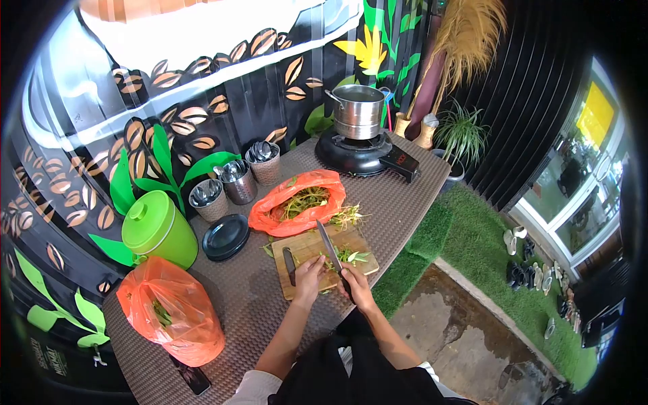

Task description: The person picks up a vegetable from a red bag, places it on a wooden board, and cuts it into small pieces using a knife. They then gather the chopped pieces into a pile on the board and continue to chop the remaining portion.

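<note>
My right hand (355,283) is wrapped round the handle of a knife (328,241), whose blade points away from me over the wooden cutting board (304,251). Close to its left, my left hand (310,275) rests low over the board with its fingers bent together; whatever they hold is too small to name. Cut green leaves (352,256) lie on the board, right of the blade. Just behind the board, an open orange plastic bag (266,209) holds leafy stems (304,202), and some stems with pale roots (347,216) spill out at its right side.
A portable stove (351,156) carries a steel pot (358,111) at the back. Cutlery cups (236,181), black plates (226,237) and a green container (158,229) line the table's left side. A second orange bag (192,317) and a phone (194,379) are at the front left.
</note>
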`<state>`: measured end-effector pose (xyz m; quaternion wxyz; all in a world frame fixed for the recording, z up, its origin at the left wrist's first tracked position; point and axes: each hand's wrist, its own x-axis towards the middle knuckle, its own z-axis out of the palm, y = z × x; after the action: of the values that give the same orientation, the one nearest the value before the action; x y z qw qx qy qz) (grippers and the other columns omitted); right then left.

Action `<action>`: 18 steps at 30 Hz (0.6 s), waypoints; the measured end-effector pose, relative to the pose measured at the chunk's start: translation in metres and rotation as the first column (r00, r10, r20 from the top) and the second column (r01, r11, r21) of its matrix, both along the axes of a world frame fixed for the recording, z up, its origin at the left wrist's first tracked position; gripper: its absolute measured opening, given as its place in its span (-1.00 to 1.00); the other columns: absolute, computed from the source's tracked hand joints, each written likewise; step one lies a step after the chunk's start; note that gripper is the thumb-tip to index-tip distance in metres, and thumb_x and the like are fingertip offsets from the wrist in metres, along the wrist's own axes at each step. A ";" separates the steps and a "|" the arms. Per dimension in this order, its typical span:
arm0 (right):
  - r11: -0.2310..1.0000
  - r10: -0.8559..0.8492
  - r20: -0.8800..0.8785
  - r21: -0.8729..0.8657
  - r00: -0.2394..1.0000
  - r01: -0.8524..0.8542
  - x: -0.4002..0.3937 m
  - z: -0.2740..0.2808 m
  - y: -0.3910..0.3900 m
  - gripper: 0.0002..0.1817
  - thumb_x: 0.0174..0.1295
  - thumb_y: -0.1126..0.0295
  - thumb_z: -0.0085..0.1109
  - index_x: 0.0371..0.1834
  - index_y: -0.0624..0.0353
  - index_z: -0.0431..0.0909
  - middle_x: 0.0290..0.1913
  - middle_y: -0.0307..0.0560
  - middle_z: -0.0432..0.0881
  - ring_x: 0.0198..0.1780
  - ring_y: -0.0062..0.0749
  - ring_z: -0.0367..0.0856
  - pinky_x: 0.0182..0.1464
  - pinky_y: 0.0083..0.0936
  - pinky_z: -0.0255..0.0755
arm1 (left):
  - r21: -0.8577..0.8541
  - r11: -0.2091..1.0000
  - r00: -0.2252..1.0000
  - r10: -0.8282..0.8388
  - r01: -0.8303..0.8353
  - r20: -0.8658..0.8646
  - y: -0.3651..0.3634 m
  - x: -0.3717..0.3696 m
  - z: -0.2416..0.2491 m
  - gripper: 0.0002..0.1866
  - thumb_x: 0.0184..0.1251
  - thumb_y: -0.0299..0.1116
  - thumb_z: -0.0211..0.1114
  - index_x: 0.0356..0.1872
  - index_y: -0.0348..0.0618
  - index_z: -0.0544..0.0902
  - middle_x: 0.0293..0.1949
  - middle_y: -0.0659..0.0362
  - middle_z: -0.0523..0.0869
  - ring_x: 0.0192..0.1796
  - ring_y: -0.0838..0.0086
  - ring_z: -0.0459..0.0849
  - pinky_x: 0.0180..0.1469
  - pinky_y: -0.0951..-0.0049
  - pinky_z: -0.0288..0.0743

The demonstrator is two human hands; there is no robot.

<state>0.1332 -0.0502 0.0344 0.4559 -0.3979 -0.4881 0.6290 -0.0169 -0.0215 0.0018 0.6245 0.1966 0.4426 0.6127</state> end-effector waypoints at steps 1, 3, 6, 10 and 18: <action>1.000 -0.004 0.001 0.000 1.000 0.004 0.001 0.000 -0.001 -0.59 0.44 0.22 -0.11 0.23 0.21 0.35 -0.66 -0.25 0.38 -0.69 -0.64 0.26 -0.63 -0.67 0.11 | -0.002 1.000 0.998 -0.008 0.008 0.058 0.000 0.001 0.001 -0.73 0.24 -0.34 0.37 -0.11 -0.26 0.61 -0.31 0.25 0.67 -0.30 0.63 0.58 -0.20 0.60 0.48; 0.999 0.017 -0.030 0.032 0.999 -0.016 0.002 0.000 -0.005 -0.58 0.44 0.23 -0.09 0.24 0.25 0.36 -0.65 -0.25 0.39 -0.67 -0.65 0.26 -0.61 -0.67 0.12 | -0.007 1.000 0.993 -0.023 0.024 0.116 -0.001 0.002 0.001 -0.75 0.25 -0.34 0.36 -0.12 -0.24 0.61 -0.32 0.26 0.65 -0.31 0.63 0.57 -0.21 0.59 0.48; 1.000 0.027 -0.039 0.009 0.999 -0.027 0.004 0.001 -0.010 -0.57 0.43 0.24 -0.04 0.25 0.27 0.36 -0.63 -0.31 0.34 -0.64 -0.68 0.24 -0.59 -0.70 0.10 | 0.001 1.000 0.990 -0.024 0.024 0.137 -0.002 0.006 0.000 -0.76 0.25 -0.35 0.36 -0.13 -0.24 0.62 -0.34 0.26 0.65 -0.33 0.62 0.58 -0.22 0.59 0.49; 1.000 -0.026 -0.011 0.011 1.000 0.026 0.004 0.003 -0.013 -0.58 0.43 0.24 -0.05 0.22 0.29 0.39 -0.62 -0.27 0.40 -0.63 -0.66 0.29 -0.59 -0.67 0.14 | -0.004 1.000 0.991 -0.018 0.019 0.134 -0.002 0.010 -0.001 -0.78 0.25 -0.38 0.36 -0.14 -0.23 0.62 -0.36 0.27 0.65 -0.37 0.60 0.59 -0.24 0.61 0.49; 0.996 -0.011 -0.014 0.083 1.000 0.012 0.004 0.002 -0.012 -0.58 0.43 0.24 -0.05 0.24 0.25 0.39 -0.62 -0.30 0.38 -0.61 -0.70 0.26 -0.57 -0.68 0.11 | -0.018 0.999 0.974 -0.039 0.044 0.224 -0.004 0.010 -0.004 -0.80 0.24 -0.41 0.36 -0.15 -0.22 0.62 -0.33 0.25 0.69 -0.34 0.58 0.64 -0.25 0.60 0.51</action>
<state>0.1374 -0.0617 0.0360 0.4791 -0.3772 -0.5085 0.6080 -0.0071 -0.0254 -0.0024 0.6853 0.1283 0.3723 0.6126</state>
